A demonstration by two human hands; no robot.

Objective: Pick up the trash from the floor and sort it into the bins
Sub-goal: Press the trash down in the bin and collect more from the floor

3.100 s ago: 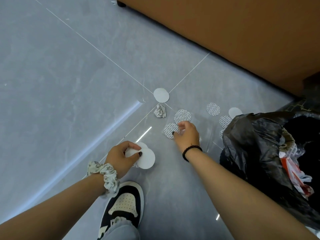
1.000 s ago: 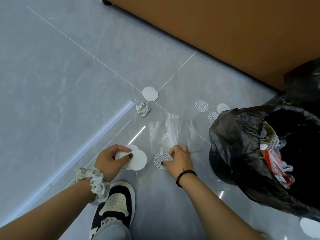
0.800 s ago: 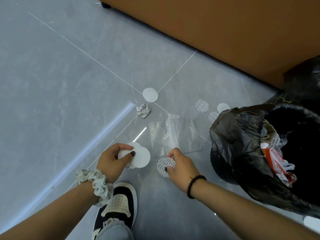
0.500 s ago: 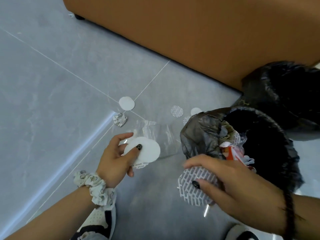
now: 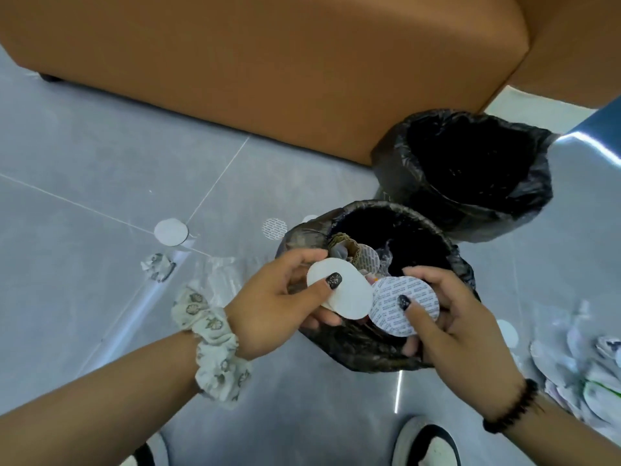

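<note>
Both hands have risen from the floor and now meet over the nearer black-bagged round bin, which half a second ago sat further to the right in view. Left hand pinches a small stack of plain white paper discs between thumb on top and fingers underneath; it wears a cream floral fabric scrunchie at the wrist. Right hand pinches one white disc printed with grey lettering the same way, its edge touching the plain stack, and a black bead bracelet circles that wrist. Both sets of discs hang just above the bin's opening, where cardboard scraps and more printed discs already lie. A second black-lined bin stands just behind, against the brown upholstered sofa base. On the grey tiled floor to the left lie a plain white disc, a printed disc, a crumpled paper wad and a clear plastic bag; more wrappers lie at the right edge.
</note>
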